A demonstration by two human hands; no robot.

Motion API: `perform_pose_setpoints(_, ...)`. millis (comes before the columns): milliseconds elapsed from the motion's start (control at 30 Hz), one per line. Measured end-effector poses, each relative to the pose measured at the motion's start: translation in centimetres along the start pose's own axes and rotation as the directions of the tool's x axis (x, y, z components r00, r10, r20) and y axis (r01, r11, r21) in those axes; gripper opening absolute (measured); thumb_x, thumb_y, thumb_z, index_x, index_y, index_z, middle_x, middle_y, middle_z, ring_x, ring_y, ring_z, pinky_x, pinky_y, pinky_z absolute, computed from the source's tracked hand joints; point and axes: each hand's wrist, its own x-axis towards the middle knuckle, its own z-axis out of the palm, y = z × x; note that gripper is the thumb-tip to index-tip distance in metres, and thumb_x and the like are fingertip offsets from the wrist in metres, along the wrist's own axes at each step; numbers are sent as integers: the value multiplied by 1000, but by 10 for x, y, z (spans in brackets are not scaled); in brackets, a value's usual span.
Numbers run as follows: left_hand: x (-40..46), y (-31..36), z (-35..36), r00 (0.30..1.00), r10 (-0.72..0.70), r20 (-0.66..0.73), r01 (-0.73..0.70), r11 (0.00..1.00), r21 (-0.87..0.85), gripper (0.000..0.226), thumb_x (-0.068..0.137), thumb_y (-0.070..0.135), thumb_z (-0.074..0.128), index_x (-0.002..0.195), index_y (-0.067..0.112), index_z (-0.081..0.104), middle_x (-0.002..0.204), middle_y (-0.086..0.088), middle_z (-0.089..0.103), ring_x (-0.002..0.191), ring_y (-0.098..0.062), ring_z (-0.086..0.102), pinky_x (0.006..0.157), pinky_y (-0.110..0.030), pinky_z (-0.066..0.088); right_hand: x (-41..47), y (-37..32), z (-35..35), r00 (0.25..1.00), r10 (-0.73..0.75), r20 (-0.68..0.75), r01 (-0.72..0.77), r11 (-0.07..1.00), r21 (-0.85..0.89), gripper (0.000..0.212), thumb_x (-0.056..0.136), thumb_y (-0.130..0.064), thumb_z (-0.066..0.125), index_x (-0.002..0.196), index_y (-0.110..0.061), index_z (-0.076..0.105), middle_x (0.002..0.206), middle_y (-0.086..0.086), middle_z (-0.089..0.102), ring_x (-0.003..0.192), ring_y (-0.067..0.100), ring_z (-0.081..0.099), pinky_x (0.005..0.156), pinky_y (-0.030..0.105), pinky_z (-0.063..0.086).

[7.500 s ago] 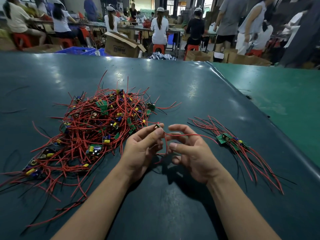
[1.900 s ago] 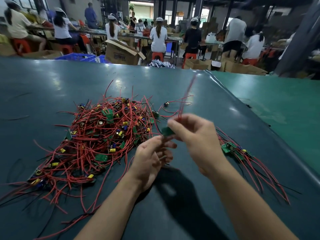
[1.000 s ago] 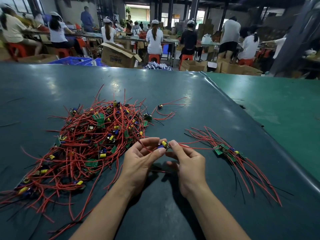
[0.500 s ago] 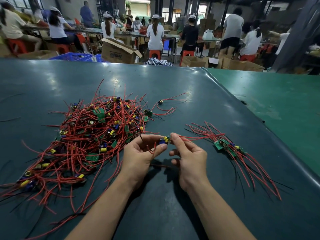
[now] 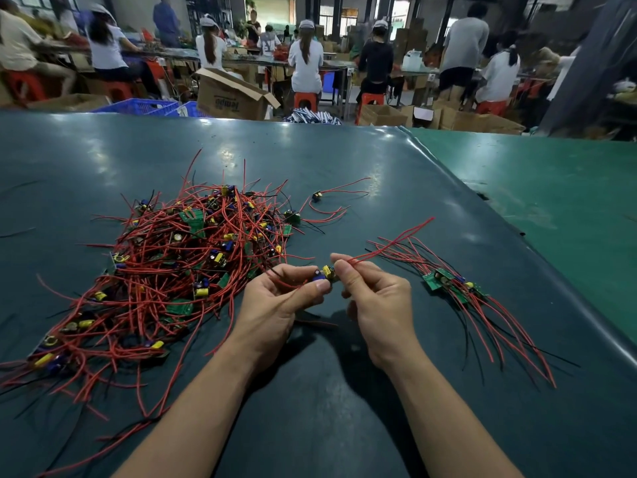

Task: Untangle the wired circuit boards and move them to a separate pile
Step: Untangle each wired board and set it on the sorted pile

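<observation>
- Both hands were up over the dark table [image 5: 344, 157], between the two piles.
- Left hand [image 5: 275, 305]: fingers curled, thumb pressed on a small circuit board [image 5: 325, 273] with a blue and a yellow part; red wire looped under its fingers.
- Right hand [image 5: 374, 294]: thumb and forefinger pinched a red lead [image 5: 389, 241] just beside the board; the lead ran up and right, free end in the air.
- Tangled pile [image 5: 179, 263] lay left, near the left hand; sorted pile [image 5: 451, 284] lay right, boards together, wires fanned.
- My read: step in hand was straightening one freed board's leads.
- Next move, I judged: carry it right and lay it on the sorted pile, wires aligned, without snagging.
</observation>
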Motion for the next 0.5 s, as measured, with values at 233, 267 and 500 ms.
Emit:
perform_pose_setpoints(233, 0, 1, 2, 999, 7, -52, -5, 1000, 23, 31, 50, 9, 80, 78, 11, 67, 75, -4, 72, 73, -17, 65, 68, -21, 55, 11, -7, -14, 969, 179, -169, -146, 971, 190, 17, 87, -21, 70, 73, -17, 79, 61, -9, 57, 47, 3, 37, 38, 15, 25)
perform_pose_setpoints(267, 0, 1, 2, 998, 5, -58, -4, 1000, 22, 30, 50, 9, 80, 77, 12, 68, 74, -4, 72, 72, -16, 65, 67, -21, 55, 13, -7, -17, 961, 195, -195, -155, 967, 204, 19, 88, -21, 70, 73, -17, 79, 61, -9, 58, 47, 3, 37, 38, 15, 25)
perform_pose_setpoints(500, -1, 4, 1, 997, 1, -75, 0, 1000, 7, 28, 54, 3, 76, 79, 11, 64, 71, -1, 71, 68, -13, 64, 66, -20, 54, 19, -9, -28, 924, 271, -269, -160, 915, 370, 25, 95, -17, 61, 75, -11, 74, 60, -5, 57, 46, 4, 40, 35, 16, 26)
